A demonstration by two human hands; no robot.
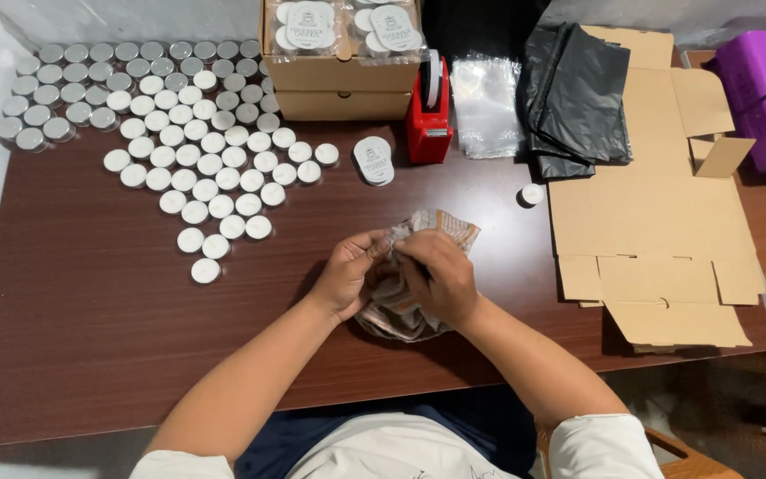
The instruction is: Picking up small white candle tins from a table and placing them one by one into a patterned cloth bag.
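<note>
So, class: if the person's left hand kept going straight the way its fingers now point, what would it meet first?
Probably the right hand: the left hand points right across the crumpled printed pouch both hold, though depth is unclear.

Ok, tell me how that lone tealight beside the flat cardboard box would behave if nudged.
The lone tealight looks small with a thin metal cup, so it is probably light and would slide easily on the smooth wooden table. It stands flat and squat, so tipping seems unlikely. On its side the round cup could roll toward the flattened cardboard box.
</note>
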